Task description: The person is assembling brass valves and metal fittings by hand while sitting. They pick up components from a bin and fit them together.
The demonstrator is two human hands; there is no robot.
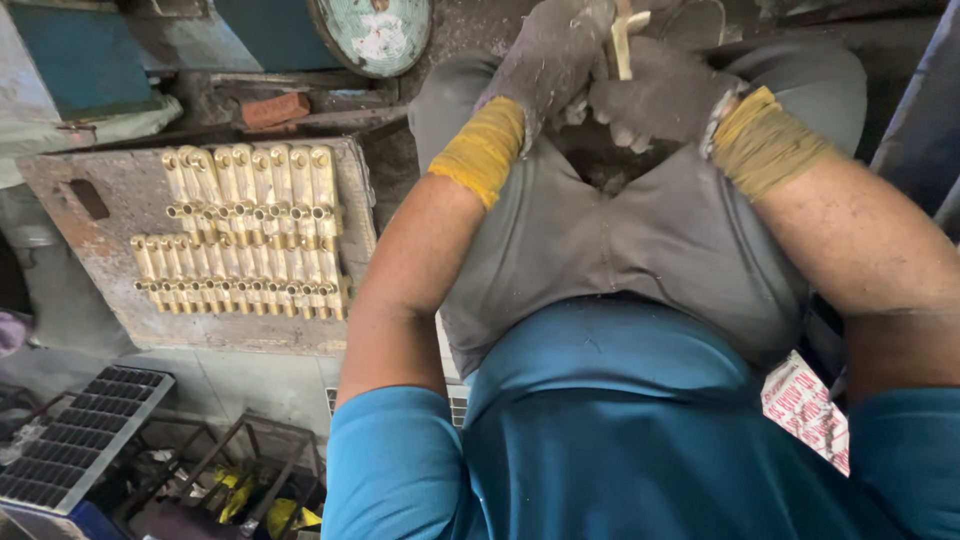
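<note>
Both my hands wear grey work gloves with yellow cuffs and meet between my knees at the top of the view. My left hand (553,52) and my right hand (662,95) are closed together around a pale brass piece (622,42) that sticks up between them. Only its upper part shows; the rest is hidden by the gloves. To my left, a worn board (110,260) carries several similar brass fittings (245,230) laid in two neat rows.
A round dusty disc (378,32) stands at the top centre, with a red brick (275,108) beside it. A black grid tray (75,435) and a metal frame (230,470) lie at the lower left. A printed red-and-white packet (808,408) sits by my right side.
</note>
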